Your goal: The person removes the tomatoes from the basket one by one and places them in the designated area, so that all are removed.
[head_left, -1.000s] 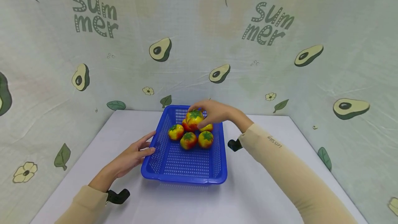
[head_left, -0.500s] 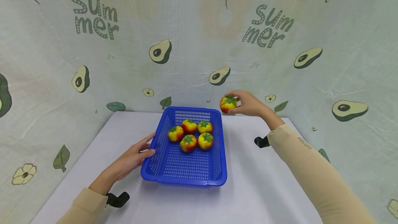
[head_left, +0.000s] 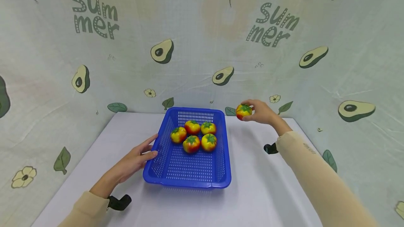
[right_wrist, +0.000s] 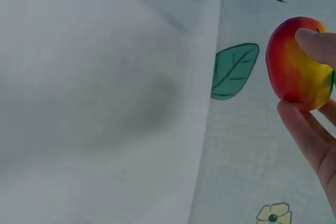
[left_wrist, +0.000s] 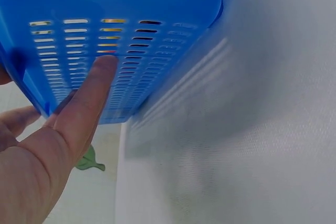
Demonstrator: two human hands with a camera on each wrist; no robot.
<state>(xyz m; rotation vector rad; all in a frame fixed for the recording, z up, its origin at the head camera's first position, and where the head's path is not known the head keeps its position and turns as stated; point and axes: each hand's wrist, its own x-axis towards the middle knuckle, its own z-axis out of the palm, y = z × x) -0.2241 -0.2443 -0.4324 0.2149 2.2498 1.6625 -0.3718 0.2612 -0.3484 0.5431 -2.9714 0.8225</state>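
Observation:
My right hand point(head_left: 263, 112) pinches a glossy red-and-yellow persimmon point(head_left: 244, 112) with a green leafy cap, beyond the right rim of the blue basket point(head_left: 187, 184). In the right wrist view the thumb presses one side of this persimmon point(right_wrist: 294, 61) and the fingertips support the other, above the table's far edge. Several similar persimmons point(head_left: 191, 144) sit together in the far half of the basket. At the basket's left side, my left hand point(head_left: 134, 158) rests with thumb and forefinger at the rim. The left wrist view shows an extended finger point(left_wrist: 86, 100) against the slotted outer wall.
The basket stands on a white table point(head_left: 252, 185). A pale cloth point(head_left: 195, 27) printed with avocados, leaves and lettering hangs behind and at both sides. Black wrist devices point(head_left: 120, 202) show at both sleeves.
My right hand has lifted a persimmon out of the basket and carried it right past the rim, then slightly lower. My left hand stays on the basket's left side.

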